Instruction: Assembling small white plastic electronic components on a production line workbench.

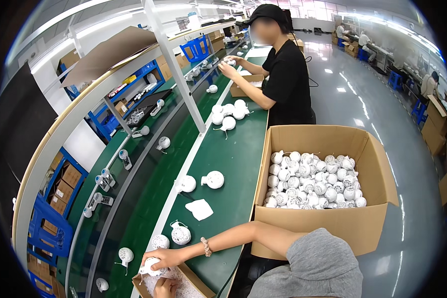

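Note:
At the near end of the green bench (218,166), my right hand (165,257) grips a white ball-shaped device (151,267) over an open cardboard box (196,280). Small pale translucent pieces (179,283) fill that box. My left hand (165,287) is down in it with its fingers curled; what they hold, if anything, is hidden. Two more white devices with patterned faces, one (160,242) and another (181,233), lie just beyond my right hand. Farther along sit a white cloth-like piece (199,209) and two white balls, one (186,184) beside the other (213,179).
A large open carton (328,216) of many white balls stands at my right. Across the bench, a conveyor (149,198) carries spaced devices. A metal post (176,69) rises between bench and conveyor. Another person (290,74) in black works farther along, near grouped white balls (228,110).

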Tool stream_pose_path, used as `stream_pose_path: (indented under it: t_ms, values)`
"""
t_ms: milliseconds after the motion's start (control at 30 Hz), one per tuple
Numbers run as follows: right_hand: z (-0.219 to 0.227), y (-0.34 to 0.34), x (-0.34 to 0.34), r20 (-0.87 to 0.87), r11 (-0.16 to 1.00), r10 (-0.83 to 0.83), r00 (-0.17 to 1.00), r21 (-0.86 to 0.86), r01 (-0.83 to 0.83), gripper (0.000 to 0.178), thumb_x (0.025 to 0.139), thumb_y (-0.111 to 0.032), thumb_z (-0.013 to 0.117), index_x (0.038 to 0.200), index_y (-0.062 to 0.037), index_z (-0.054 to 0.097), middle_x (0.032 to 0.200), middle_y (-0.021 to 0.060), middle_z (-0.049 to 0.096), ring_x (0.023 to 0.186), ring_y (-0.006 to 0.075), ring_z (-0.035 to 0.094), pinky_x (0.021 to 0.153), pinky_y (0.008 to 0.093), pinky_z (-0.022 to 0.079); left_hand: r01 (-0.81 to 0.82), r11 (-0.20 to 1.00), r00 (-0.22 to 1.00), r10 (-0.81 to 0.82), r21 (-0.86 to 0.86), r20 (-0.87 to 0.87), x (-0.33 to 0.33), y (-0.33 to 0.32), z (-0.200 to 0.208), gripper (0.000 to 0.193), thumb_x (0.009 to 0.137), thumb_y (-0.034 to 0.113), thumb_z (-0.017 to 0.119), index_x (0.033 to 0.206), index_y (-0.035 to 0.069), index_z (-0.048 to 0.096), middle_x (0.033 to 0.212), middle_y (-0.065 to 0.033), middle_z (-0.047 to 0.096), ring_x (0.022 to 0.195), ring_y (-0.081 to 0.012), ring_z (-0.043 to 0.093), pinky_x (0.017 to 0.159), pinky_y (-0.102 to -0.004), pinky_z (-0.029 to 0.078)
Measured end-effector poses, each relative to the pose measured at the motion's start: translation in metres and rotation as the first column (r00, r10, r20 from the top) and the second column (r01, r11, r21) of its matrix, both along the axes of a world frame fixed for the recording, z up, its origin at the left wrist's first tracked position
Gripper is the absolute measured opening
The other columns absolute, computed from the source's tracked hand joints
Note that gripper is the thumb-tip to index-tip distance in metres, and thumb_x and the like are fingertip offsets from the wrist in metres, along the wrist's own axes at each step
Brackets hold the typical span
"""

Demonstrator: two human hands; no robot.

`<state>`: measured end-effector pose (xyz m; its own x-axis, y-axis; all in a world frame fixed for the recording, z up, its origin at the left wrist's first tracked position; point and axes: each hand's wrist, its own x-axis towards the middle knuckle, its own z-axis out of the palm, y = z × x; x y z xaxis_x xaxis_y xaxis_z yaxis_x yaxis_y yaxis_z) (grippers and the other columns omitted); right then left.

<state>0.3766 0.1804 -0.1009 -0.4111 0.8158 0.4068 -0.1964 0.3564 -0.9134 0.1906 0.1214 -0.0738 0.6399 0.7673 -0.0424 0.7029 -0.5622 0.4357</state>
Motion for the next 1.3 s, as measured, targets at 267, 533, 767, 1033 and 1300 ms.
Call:
stream_pose_path:
  t_ms: [267, 533, 767, 1033, 1300]
  values:
    - [0.009, -0.001, -0.007, 0.232, 0.993, -0.041, 0.972, 0.121, 0.013, 0.028, 0.077, -0.019, 0.06, 0.101, -0.0045, 0.058, 0.09, 0.0131, 0.065, 0.078, 0.0274, 0.061, 0.071, 0.035, 0.048, -0.117, 0.952, 0.99, 0.088, -0.283, -0.115, -0.014, 0.006, 0.029, 0.021, 0.077, 0.004, 0.064, 0.097, -0.001, 0.066, 0.094, -0.0108, 0.066, 0.077, -0.0201, 0.06, 0.072, -0.0257, 0.049]
    - [0.01, -0.006, -0.007, 0.361, 0.982, -0.101, 0.927, 0.186, 0.034, 0.03, 0.079, -0.025, 0.063, 0.101, -0.0047, 0.058, 0.091, 0.0146, 0.065, 0.078, 0.0293, 0.062, 0.071, 0.0353, 0.049, -0.264, 0.937, 0.735, 0.348, -0.228, 0.582, -0.032, 0.005, 0.052, 0.011, 0.074, -0.005, 0.065, 0.085, -0.003, 0.064, 0.081, -0.0072, 0.066, 0.071, -0.0134, 0.059, 0.068, -0.0204, 0.047]
    - [0.014, -0.007, -0.009, 0.377, 0.992, -0.127, 0.918, 0.04, 0.121, 0.036, 0.085, -0.03, 0.06, 0.107, -0.0024, 0.052, 0.092, 0.0179, 0.062, 0.068, 0.028, 0.061, 0.061, 0.0348, 0.051, -0.406, 0.898, 0.495, 0.371, -0.169, 0.785, -0.035, 0.02, 0.055, 0.017, 0.076, -0.007, 0.066, 0.091, -0.004, 0.06, 0.082, -0.0109, 0.065, 0.072, -0.0146, 0.061, 0.071, -0.0221, 0.049]
    - [0.05, -0.013, 0.013, 0.088, 0.925, 0.054, 0.995, -0.38, -0.016, 0.039, 0.09, -0.028, 0.055, 0.111, 0.0025, 0.044, 0.1, 0.0193, 0.056, 0.052, 0.0216, 0.059, 0.035, 0.0276, 0.052, -0.269, 0.918, 0.445, 0.386, -0.291, 0.808, -0.022, 0.031, 0.062, 0.015, 0.078, -0.006, 0.065, 0.092, -0.003, 0.061, 0.081, -0.0106, 0.065, 0.069, -0.0148, 0.062, 0.069, -0.0215, 0.05]
    - [0.055, -0.002, 0.022, 0.131, 0.948, 0.038, 0.991, -0.319, 0.006, 0.038, 0.087, -0.029, 0.059, 0.112, -0.0016, 0.047, 0.093, 0.0174, 0.056, 0.062, 0.0215, 0.059, 0.04, 0.0291, 0.05, -0.34, 0.883, 0.403, 0.448, -0.324, 0.798, -0.001, 0.046, 0.071, 0.014, 0.08, -0.003, 0.066, 0.093, -0.002, 0.061, 0.085, -0.0111, 0.065, 0.074, -0.0163, 0.064, 0.071, -0.0222, 0.051]
